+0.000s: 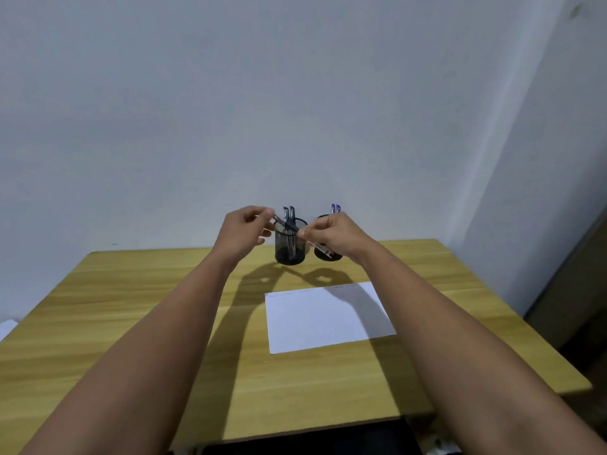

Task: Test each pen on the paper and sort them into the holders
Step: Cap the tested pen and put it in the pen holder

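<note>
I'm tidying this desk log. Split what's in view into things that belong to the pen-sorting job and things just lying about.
Part of the job:
- pen held between left hand and right hand
- left mesh holder with black-capped pens
- right mesh holder with blue-capped pens
- sheet of paper

Just lying about:
- white sheet at the table's left edge

Pale grey walls [295, 93] behind a wooden table [131, 307].

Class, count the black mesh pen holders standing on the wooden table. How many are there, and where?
2. One black mesh pen holder stands behind the left hand; the other stands to its right, mostly hidden by the right hand.
</note>
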The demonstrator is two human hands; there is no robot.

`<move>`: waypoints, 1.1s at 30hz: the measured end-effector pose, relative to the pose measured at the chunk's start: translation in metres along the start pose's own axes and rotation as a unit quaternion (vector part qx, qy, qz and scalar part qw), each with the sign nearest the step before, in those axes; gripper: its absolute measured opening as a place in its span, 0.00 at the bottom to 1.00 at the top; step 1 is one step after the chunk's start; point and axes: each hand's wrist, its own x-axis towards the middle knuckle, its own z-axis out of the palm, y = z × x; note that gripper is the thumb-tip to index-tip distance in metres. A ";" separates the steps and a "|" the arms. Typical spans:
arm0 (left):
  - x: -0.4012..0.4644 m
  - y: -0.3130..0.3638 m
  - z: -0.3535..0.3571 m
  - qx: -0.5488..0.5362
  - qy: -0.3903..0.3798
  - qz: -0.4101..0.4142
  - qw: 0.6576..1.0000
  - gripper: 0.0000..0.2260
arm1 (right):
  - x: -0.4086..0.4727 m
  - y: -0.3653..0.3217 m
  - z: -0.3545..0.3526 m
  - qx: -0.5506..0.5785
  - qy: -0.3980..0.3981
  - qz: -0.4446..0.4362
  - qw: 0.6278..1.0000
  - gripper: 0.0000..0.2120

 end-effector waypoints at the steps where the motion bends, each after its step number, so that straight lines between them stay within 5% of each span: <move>1: 0.008 -0.001 0.002 -0.004 0.016 -0.008 1.000 0.11 | 0.008 -0.003 -0.004 -0.003 0.032 -0.012 0.999 0.04; 6: 0.044 -0.035 0.018 0.127 0.061 -0.013 0.990 0.17 | 0.054 -0.009 -0.015 0.029 0.145 -0.052 0.988 0.03; 14: 0.073 -0.098 0.053 0.208 0.035 -0.049 0.976 0.46 | 0.111 0.019 0.010 -0.089 0.183 -0.052 0.978 0.05; 19: 0.073 -0.110 0.061 0.230 0.047 -0.016 0.972 0.31 | 0.128 0.040 0.029 -0.155 0.159 -0.017 0.975 0.07; 29: 0.063 -0.105 0.054 0.267 0.057 -0.036 0.961 0.41 | 0.099 0.033 0.020 -0.216 0.214 -0.015 0.953 0.08; 33: 0.043 -0.095 0.047 0.310 0.037 -0.033 0.949 0.29 | 0.060 0.038 -0.002 -0.223 0.199 -0.023 0.954 0.07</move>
